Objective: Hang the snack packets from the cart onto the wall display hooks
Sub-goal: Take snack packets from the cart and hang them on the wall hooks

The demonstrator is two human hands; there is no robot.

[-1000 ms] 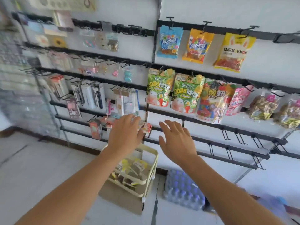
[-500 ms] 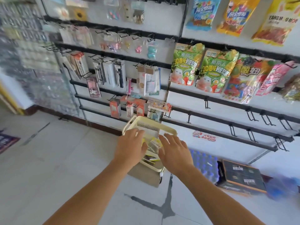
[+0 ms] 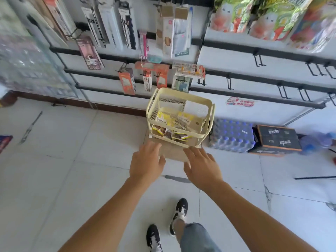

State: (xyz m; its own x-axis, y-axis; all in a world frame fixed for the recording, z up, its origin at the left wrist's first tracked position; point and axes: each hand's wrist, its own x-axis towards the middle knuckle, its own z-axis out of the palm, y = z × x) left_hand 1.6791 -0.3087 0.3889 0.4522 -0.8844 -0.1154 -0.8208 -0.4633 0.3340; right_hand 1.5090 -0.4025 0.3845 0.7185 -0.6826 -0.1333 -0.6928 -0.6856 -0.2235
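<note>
A pale yellow mesh cart (image 3: 181, 92) stands on a cardboard box (image 3: 174, 153) against the wall. Yellow and brown snack packets (image 3: 171, 124) lie in its two tiers. My left hand (image 3: 146, 163) and my right hand (image 3: 201, 167) hover side by side just in front of the cart, fingers relaxed and spread, holding nothing. Empty black display hooks (image 3: 282, 91) stick out from the rails on the white wall to the right. Green snack bags (image 3: 254, 15) hang at the top right.
Stationery packs (image 3: 127, 80) hang on the rails left of and above the cart. A shrink-wrapped pack of water bottles (image 3: 231, 135) and a dark carton (image 3: 276, 139) sit on the floor to the right. My feet (image 3: 180, 213) stand on white tiles.
My view has tilted down from the wall display to the cart and floor. Both hands have come down from hook height to just in front of the cart, still empty.
</note>
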